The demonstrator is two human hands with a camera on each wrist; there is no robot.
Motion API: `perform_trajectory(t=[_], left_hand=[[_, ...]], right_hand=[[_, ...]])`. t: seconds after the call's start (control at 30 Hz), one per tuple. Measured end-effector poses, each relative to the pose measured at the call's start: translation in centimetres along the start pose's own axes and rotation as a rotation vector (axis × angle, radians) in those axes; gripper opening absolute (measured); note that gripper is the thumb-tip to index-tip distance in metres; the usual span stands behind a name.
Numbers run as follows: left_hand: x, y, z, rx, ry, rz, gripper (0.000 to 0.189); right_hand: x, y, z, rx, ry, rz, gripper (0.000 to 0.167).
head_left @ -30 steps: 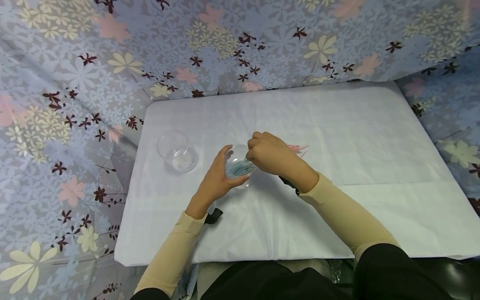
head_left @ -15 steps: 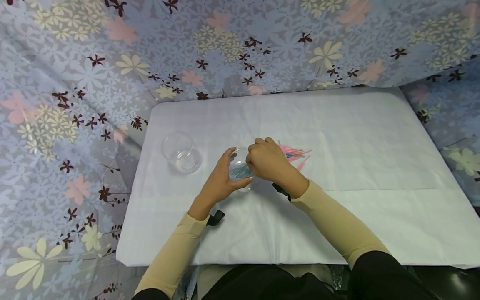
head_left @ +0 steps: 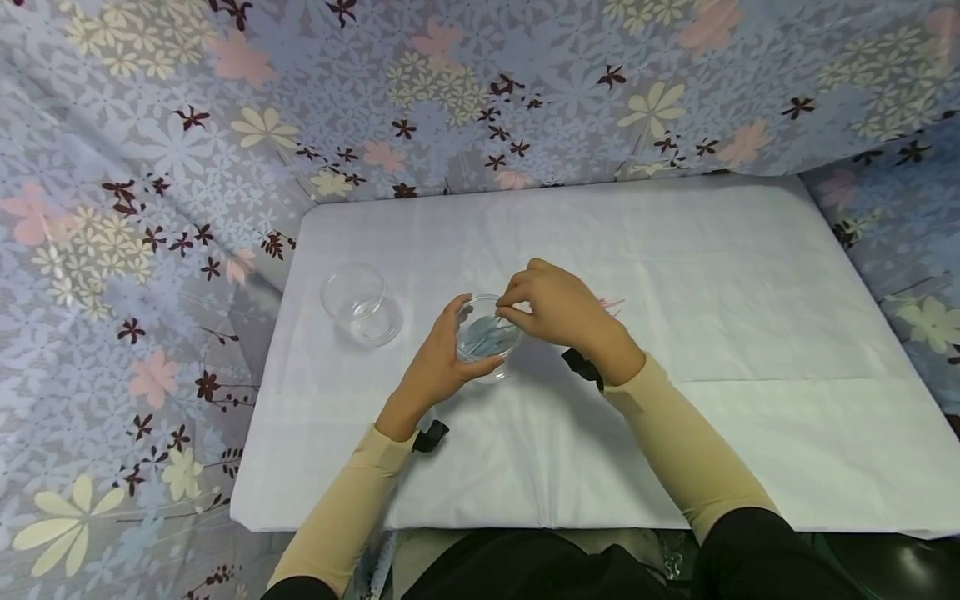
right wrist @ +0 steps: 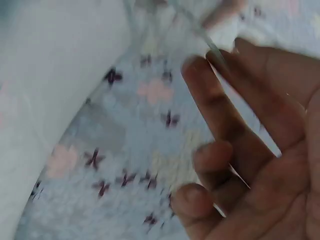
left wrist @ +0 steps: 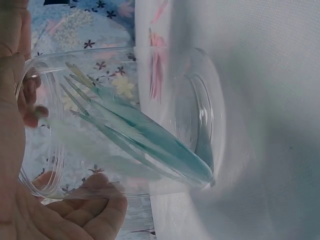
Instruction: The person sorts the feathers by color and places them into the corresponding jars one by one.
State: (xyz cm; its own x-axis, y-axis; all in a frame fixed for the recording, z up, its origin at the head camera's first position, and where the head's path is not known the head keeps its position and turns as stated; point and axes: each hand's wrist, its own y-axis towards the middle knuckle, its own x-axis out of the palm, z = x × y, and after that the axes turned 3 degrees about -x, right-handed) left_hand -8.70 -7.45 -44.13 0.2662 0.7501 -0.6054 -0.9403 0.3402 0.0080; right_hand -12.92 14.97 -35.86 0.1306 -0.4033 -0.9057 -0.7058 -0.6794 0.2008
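Note:
A clear plastic cup (head_left: 467, 313) is held tilted by my left hand (head_left: 435, 367), thumb on the near side and fingers on the far side near its rim. Inside lean several slim teal plastic picks (left wrist: 145, 132) with narrow pointed ends. My right hand (head_left: 558, 304) is at the cup's right rim, pinching a thin pale-green pick (right wrist: 209, 42) between thumb and forefinger; its other fingers are loosely curled in the right wrist view. The lower end of that pick is blurred.
A second clear cup (head_left: 375, 327) stands to the left on the white-covered table (head_left: 720, 292). Several pink picks (left wrist: 156, 70) lie beyond the held cup, mostly behind my right hand in the head view. A flowered cloth (head_left: 442, 100) hangs around the table.
My right hand has turned and shifted slightly right, its thumb and a thin pick now showing at the rim; it covers more of the pink picks. My left hand keeps its hold on the cup.

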Motion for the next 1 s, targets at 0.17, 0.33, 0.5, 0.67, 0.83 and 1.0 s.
perform_trajectory(t=[0.17,0.33,0.5,0.67,0.83,1.0], left_hand=[[-0.1,0.0,0.3,-0.018,0.014,0.015,0.103],[-0.2,-0.1,0.4,-0.042,0.019,0.018,0.104],[-0.1,-0.1,0.3,-0.047,0.022,0.015,0.104],[-0.2,0.0,0.3,-0.048,0.031,0.017,0.104],[-0.1,-0.1,0.3,-0.059,0.015,0.011,0.104],[0.0,-0.1,0.2,-0.054,0.001,0.009,0.104]], right_hand=[[-1.1,-1.4,2.7,0.017,0.179,0.103,0.011],[-1.3,-3.9,6.6,0.28,0.152,0.142,0.016],[0.3,-6.8,9.9,0.522,0.008,-0.017,0.018],[2.3,-8.1,11.7,0.544,-0.035,-0.059,0.018],[2.9,-8.4,12.1,0.477,-0.055,-0.062,0.015],[3.1,-8.5,12.2,0.419,-0.103,-0.068,0.015]])
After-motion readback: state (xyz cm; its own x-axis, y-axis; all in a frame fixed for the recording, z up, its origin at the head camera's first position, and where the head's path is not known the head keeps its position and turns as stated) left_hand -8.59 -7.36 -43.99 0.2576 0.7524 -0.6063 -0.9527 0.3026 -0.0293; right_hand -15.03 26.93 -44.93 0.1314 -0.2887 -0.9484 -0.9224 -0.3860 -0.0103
